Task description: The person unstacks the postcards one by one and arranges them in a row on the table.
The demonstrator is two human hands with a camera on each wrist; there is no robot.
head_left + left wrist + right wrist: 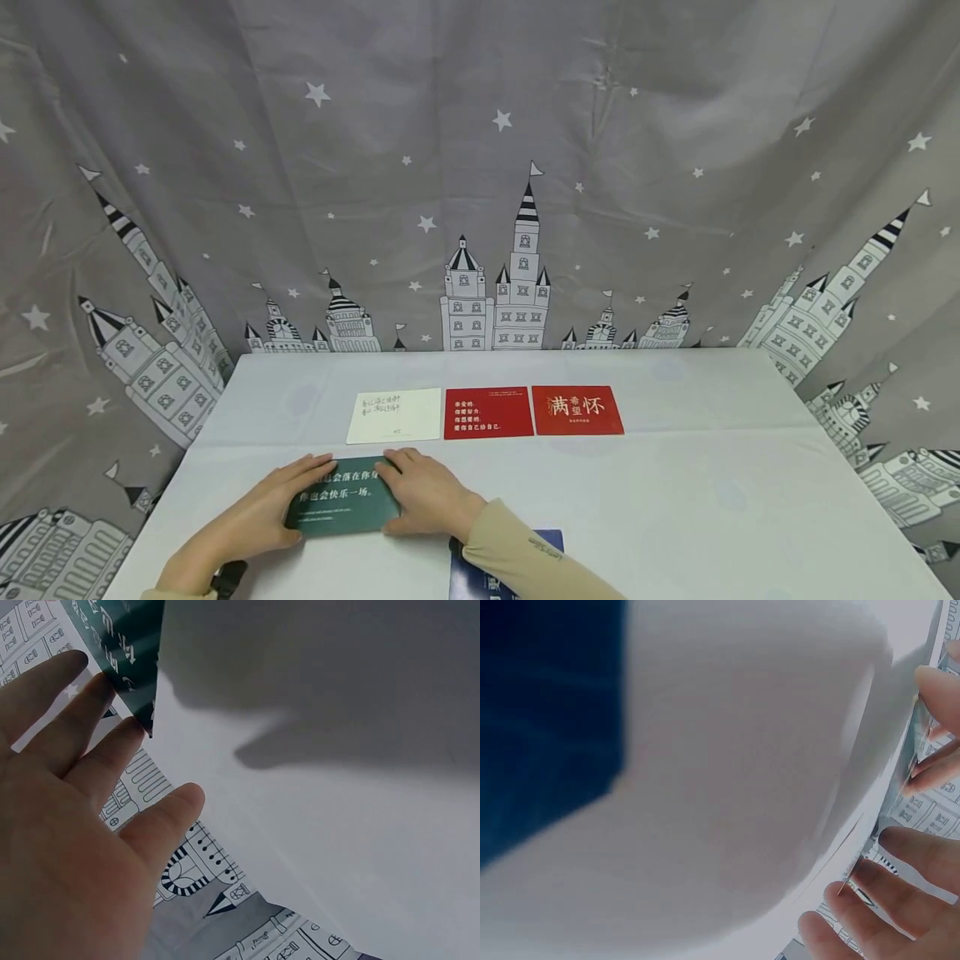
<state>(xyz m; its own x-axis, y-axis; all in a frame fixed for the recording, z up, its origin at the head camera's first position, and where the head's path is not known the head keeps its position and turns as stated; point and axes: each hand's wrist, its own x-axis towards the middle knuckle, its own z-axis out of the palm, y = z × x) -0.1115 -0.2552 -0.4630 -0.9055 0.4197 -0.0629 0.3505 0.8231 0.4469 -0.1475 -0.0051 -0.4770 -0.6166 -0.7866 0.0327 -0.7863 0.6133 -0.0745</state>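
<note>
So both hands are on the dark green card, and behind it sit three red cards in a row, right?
Not quite. Both the left hand and right hand do hold the dark green card, but the head view shows a row of one white card and two red cards.

Five cards on the white table (675, 500): one white card (395, 414), two red cards (488, 412) (577, 410), one dark green card (342, 496) at lower left, one blue card (476, 579) at the bottom edge; two hands

dark green card (345, 498), white card (395, 415), two red cards (487, 412), grey star-and-castle curtain (480, 167)
</note>
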